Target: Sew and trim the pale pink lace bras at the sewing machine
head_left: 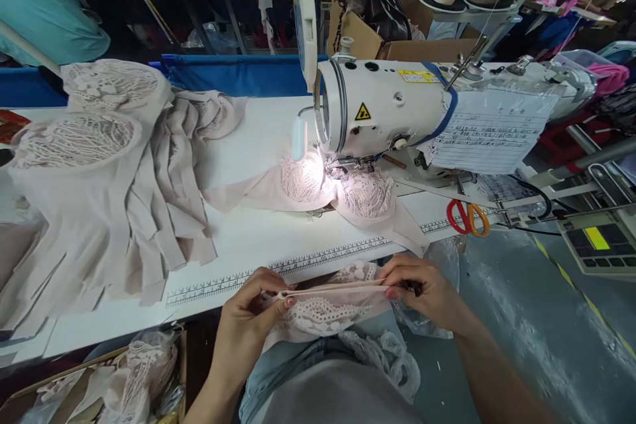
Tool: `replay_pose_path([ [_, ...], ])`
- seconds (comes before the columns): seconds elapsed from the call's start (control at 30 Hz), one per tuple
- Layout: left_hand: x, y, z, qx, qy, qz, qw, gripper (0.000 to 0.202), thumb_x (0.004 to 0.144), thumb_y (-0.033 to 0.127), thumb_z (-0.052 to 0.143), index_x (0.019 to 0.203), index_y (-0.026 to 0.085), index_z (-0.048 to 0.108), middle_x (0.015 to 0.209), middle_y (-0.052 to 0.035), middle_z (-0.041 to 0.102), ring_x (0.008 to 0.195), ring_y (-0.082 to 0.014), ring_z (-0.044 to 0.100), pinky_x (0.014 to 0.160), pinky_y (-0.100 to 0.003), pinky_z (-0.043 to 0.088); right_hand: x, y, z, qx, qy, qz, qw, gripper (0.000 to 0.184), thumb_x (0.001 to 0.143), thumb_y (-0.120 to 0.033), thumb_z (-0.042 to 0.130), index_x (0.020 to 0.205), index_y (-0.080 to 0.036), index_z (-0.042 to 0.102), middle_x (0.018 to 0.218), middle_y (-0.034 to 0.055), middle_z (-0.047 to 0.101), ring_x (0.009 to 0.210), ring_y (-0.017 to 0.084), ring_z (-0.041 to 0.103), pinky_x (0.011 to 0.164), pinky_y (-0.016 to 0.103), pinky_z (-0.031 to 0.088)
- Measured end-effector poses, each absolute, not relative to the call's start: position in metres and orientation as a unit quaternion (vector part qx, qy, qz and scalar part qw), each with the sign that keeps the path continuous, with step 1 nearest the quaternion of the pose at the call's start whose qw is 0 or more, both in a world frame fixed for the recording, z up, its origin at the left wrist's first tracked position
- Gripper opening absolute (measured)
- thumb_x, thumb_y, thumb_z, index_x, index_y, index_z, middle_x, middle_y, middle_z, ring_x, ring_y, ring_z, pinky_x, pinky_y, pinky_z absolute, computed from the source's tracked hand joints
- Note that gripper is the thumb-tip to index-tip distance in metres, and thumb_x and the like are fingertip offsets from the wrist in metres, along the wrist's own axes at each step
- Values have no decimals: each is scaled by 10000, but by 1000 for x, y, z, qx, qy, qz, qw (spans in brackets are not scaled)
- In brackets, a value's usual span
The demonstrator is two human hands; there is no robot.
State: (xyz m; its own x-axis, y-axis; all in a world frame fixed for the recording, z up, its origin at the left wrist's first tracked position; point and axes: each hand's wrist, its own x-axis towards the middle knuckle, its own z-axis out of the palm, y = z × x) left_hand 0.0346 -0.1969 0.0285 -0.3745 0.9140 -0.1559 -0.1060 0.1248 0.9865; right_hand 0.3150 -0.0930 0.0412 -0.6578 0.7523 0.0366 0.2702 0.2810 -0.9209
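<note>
A pale pink lace fabric piece [325,311] is stretched between my two hands, just in front of the table edge. My left hand [253,315] pinches its left end, thumb on top. At the other end my right hand [422,288] grips the same edge between thumb and fingers. Beyond them, a pale pink lace bra [365,199] lies on the table, its middle under the needle area of a white sewing machine [387,106]. The machine's lamp lights the lace brightly. Part of the held piece's far layer is hidden behind its upper edge.
Stacked pale pink bra pieces [114,165] cover the table's left side. A printed ruler strip [298,265] runs along the front edge. Scissors [467,217] with red and orange handles lie right of the bra. A box of lace scraps [134,377] stands lower left. Another person [44,6] is upper left.
</note>
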Motion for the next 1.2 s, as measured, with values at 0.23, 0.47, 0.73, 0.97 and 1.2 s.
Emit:
replay_pose_path([
  [0.23,38,-199,25,327,629,571,414,120,714,285,826,696,220,727,820,-38,618,840,-199,555,644,-249,436,300,-100,36,-405,-775,353,334,260,893,-254,675,677,-215,535,749,38,676,589,140,547,528,263,423],
  [0.47,39,-196,16,316,627,581,412,109,708,261,826,686,221,726,856,-25,636,884,-188,574,716,-242,446,291,-98,35,-478,-744,370,284,82,878,-302,700,892,-222,688,788,13,652,626,141,541,572,260,424],
  [0.73,17,-194,25,440,608,452,482,222,797,433,772,893,239,726,1151,-86,636,1056,-267,600,793,-307,517,295,-87,66,-355,-734,526,242,183,864,-305,724,739,-186,664,726,0,573,549,94,422,488,227,340],
  [0.97,65,-180,35,645,474,372,470,208,975,333,545,835,212,640,1001,-80,588,944,-206,584,831,-307,491,260,-105,66,-293,-808,474,194,90,831,-141,697,779,-186,639,784,3,585,690,119,531,586,220,381],
  [1.2,65,-172,28,591,469,422,503,281,983,252,522,709,192,542,858,-28,545,804,-145,559,719,-238,424,274,-99,50,-340,-756,522,202,199,823,-231,718,897,-207,535,677,-83,428,558,77,376,529,200,304],
])
